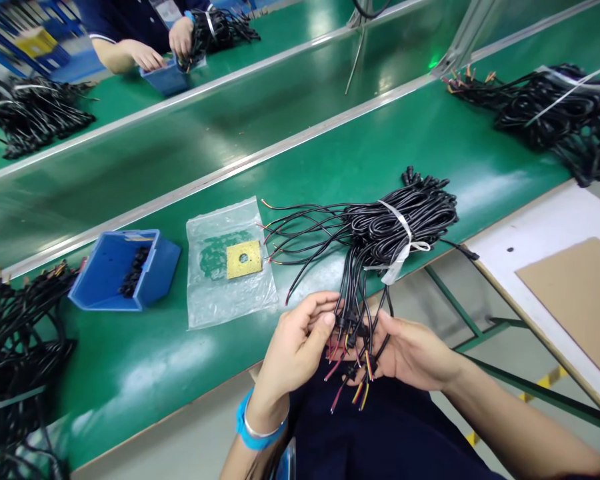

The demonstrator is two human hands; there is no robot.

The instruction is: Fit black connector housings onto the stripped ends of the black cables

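A bundle of black cables (380, 230), tied with a white strip, lies at the near edge of the green bench. Several of its cables hang toward me, ending in stripped red, yellow and black wires (363, 390). My left hand (303, 340) has thumb and fingers closed around these hanging cables from the left, close to some small black fittings. From the right, my right hand (413, 350) cups the same cable ends, its fingers partly hidden behind them. Other loose cable ends from the bundle stretch left across the bench.
Left of the bundle lies a clear plastic bag (205, 300) with a yellow sponge (244, 260) on it. A blue bin (155, 287) holds small black parts. More cable bundles lie at far left (15, 353) and right (545, 107). Across the divider, a co-worker's hands (147, 57) reach into another bin.
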